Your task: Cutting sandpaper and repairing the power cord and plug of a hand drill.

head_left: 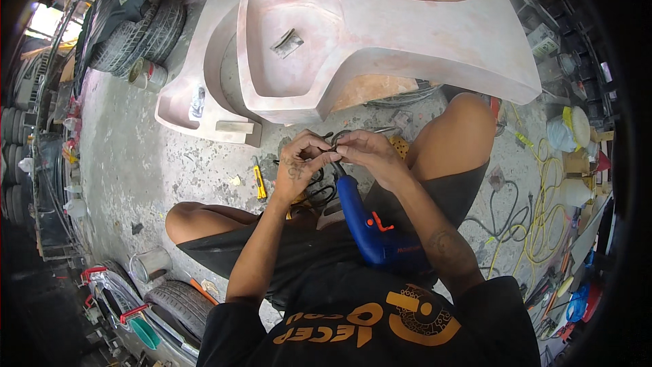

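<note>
At the middle, my left hand [302,160] and my right hand [367,153] meet with fingers closed on the black power cord [338,167] of a blue power tool [363,224]. The tool, with a red trigger, lies in my lap between my forearms, its handle toward my hands. More black cord is looped under my hands. A yellow utility knife [259,181] lies on the floor left of my left hand.
Two pale pinkish molded panels [435,61] [204,75] sit ahead. Stacked tires [146,34] and a can [146,75] are at upper left, another tire [176,302] at lower left. Cables [536,231], buckets [567,132] and scattered items line the right.
</note>
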{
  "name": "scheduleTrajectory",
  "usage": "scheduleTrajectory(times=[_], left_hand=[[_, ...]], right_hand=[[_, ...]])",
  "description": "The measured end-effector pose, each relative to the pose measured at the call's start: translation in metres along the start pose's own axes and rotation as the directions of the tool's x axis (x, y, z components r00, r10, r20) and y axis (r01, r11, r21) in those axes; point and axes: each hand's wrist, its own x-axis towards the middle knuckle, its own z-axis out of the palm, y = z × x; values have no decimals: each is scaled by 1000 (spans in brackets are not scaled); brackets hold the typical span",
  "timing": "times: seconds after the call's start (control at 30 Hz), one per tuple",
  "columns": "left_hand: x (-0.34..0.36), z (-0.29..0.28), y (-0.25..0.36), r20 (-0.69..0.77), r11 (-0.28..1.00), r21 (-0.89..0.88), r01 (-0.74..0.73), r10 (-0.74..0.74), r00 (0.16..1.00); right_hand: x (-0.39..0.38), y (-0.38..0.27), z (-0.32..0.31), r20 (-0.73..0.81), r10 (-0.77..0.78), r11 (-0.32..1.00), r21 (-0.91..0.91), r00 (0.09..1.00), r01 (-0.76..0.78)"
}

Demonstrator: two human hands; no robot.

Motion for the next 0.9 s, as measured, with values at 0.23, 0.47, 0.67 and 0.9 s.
scheduleTrajectory(times=[0.23,0.47,0.67,0.9], left_hand=[[3,3,9,-9,962,234,-141,147,989],[4,-11,9,115,983,39,179,-182,977],[1,-10,-2,146,927,-191,323,-299,943],[-9,-2,-6,82,798,-519,306,-310,947]], right_hand=[[7,8,6,-92,-42,999,-23,995,40],[8,1,9,-83,-49,989,-140,995,37],[-1,0,10,-37,-22,986,-167,999,16],[3,1,16,-18,85,979,-184,996,-87]])
